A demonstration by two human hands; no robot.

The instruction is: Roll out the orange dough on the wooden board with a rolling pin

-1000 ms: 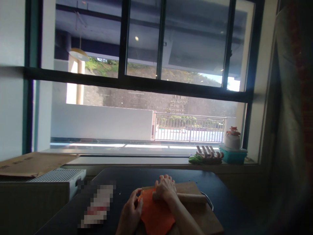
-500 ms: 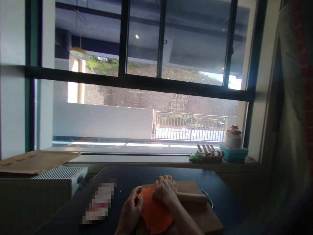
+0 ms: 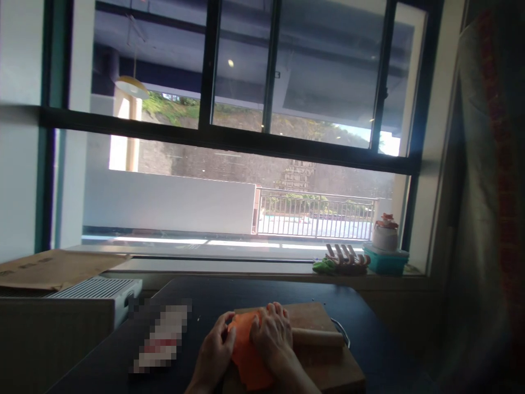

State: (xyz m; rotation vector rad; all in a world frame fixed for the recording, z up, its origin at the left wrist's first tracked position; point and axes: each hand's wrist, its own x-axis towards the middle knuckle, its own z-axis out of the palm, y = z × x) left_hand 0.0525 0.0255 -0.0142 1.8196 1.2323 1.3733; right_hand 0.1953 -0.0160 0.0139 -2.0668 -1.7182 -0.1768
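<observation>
An orange sheet that looks like rolled-out dough [image 3: 246, 355] lies on a wooden board [image 3: 315, 317]. My left hand [image 3: 215, 345] is at its left edge, thumb and forefinger curved around the border and closed on it. My right hand [image 3: 273, 334] rests palm down across the sheet's upper right part, fingers lightly spread and pointing away, thumb on the orange surface. Right beside this hand a wooden rolling pin [image 3: 318, 337] lies across the board; its left end is hidden behind the hand. My right forearm covers the sheet's right edge.
The board, with a metal handle [image 3: 341, 331], sits on a dark table [image 3: 197, 298]. A pixelated item [image 3: 162, 336] lies left. On the windowsill stand a slatted brown object [image 3: 346, 259] and a teal box [image 3: 388, 260]. Cardboard [image 3: 61, 268] lies on a radiator [image 3: 123, 298].
My right hand has drawn slightly closer to me, and its forearm has swung left over the sheet. My left hand stays at the left edge. The whole view has shifted a little.
</observation>
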